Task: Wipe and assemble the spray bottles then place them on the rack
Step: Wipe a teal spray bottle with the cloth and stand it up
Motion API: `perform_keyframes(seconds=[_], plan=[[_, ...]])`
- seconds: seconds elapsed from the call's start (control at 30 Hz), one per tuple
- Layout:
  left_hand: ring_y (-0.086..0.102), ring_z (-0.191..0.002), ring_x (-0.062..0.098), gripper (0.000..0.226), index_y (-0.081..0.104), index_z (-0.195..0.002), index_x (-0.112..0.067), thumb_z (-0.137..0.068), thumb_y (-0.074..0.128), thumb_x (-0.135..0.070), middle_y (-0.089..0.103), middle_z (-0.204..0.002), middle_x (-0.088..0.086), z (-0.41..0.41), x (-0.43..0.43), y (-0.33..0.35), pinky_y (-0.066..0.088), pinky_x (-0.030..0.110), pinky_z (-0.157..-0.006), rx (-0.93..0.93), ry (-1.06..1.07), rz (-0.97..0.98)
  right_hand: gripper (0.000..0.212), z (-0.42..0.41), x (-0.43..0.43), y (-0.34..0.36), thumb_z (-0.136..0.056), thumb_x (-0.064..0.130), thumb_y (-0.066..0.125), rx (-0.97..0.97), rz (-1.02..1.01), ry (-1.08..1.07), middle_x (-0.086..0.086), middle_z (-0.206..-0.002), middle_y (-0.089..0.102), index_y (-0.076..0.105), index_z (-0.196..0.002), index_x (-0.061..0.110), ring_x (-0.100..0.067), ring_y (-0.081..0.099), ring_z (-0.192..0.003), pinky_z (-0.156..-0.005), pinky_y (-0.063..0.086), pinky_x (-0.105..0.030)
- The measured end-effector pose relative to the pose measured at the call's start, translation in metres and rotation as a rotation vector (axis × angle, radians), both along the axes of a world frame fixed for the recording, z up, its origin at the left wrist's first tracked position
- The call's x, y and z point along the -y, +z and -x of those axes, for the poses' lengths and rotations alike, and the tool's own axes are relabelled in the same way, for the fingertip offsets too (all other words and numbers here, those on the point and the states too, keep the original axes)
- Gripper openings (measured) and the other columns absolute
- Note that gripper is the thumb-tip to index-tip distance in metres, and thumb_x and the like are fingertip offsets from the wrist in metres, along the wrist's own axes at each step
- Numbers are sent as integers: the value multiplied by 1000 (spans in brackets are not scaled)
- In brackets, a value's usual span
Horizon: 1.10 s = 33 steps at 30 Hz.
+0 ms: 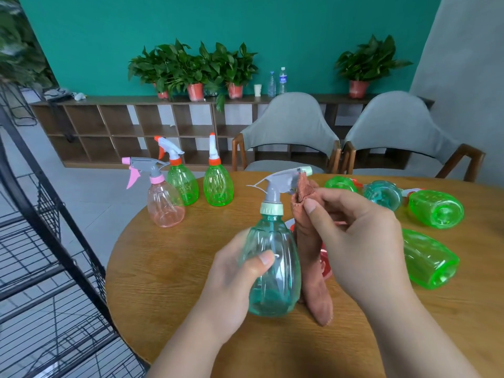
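Observation:
My left hand (231,271) grips the body of a teal spray bottle (272,263) with a grey trigger head (281,184), held upright above the round wooden table (169,296). My right hand (354,236) pinches a brown-orange cloth (313,282) against the head's right side; the cloth hangs down to the table. One pink (165,203) and two green assembled bottles (182,184) (218,184) stand at the table's far left. Several bottle bodies without heads lie on their sides at the right: green ones (436,210) (428,260) (341,184) and a teal one (381,195).
A black wire rack (41,255) stands left of the table. Two grey chairs (289,132) (395,137) sit behind the table. A low wooden shelf (122,126) with potted plants and water bottles lines the green wall. A red object (326,263) lies partly hidden behind the cloth.

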<state>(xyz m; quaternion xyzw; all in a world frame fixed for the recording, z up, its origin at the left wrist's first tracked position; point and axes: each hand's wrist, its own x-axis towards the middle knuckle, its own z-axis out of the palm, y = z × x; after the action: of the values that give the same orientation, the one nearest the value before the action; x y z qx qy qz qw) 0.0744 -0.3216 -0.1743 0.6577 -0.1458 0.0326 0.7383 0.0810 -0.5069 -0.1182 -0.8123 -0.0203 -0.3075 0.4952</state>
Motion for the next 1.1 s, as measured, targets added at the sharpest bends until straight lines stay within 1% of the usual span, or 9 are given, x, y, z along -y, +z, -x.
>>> perform_keyframes(seconds=[0.1,0.27,0.37,0.5,0.7,0.8,0.9,0.97,1.1], plan=[[69,-93,29,41,76,-109,-18,-80,66,-46,73,-97,10,-1,-5,1,56,43,-82,-49,-55,21,9,1,-2,1,-97,34,75,-41,-79,47,22,-90,79,82,-102,33,-3,76,-86,-74,59,-29],[72,-95,31,50,77,-119,-17,-77,65,-42,75,-103,14,0,-8,4,57,44,-81,-100,-139,120,32,6,-2,15,-99,34,66,-425,-752,509,-18,-95,79,82,-91,7,-33,73,-82,-74,57,-45],[73,-98,28,51,78,-120,-17,-78,63,-41,76,-107,13,1,-8,4,59,37,-80,-107,-181,179,30,7,-1,22,-92,27,68,-572,-1111,661,-15,-101,79,85,-99,4,-20,78,-82,-68,66,-34],[72,-96,25,48,78,-115,-19,-77,62,-44,75,-103,10,1,-11,8,59,36,-80,-121,-187,162,41,7,0,22,-92,31,72,-704,-1196,765,-11,-103,80,80,-123,6,-19,78,-82,-74,67,-36],[68,-93,32,51,75,-114,-12,-76,66,-45,71,-100,16,-1,-7,9,54,45,-82,-125,-119,71,26,7,-5,13,-91,29,75,-338,-782,516,-16,-106,82,84,-110,13,-25,77,-90,-76,63,-34],[71,-90,29,46,77,-109,-15,-76,68,-46,74,-97,12,1,-1,7,57,41,-78,-126,-66,77,14,3,-5,-4,-92,27,84,-4,-147,75,12,-93,82,85,-106,30,-6,76,-84,-71,60,-21],[73,-95,35,52,76,-114,-15,-76,66,-49,75,-103,20,4,2,5,59,57,-83,-147,-50,93,25,-2,-10,-22,-92,20,86,338,365,-224,5,-97,80,83,-117,18,-14,73,-82,-75,59,-33],[74,-97,37,55,75,-116,-12,-76,66,-49,74,-106,24,6,4,5,60,60,-86,-159,-59,87,23,-3,-14,-27,-95,16,84,460,423,-281,-1,-100,79,82,-117,11,-21,74,-84,-74,60,-38],[73,-89,27,54,72,-115,-5,-78,66,-45,74,-96,13,7,5,6,60,35,-75,-103,-65,87,20,-2,-17,-24,-96,15,83,520,314,-263,-1,-103,79,83,-115,9,-15,74,-91,-85,57,-22]])
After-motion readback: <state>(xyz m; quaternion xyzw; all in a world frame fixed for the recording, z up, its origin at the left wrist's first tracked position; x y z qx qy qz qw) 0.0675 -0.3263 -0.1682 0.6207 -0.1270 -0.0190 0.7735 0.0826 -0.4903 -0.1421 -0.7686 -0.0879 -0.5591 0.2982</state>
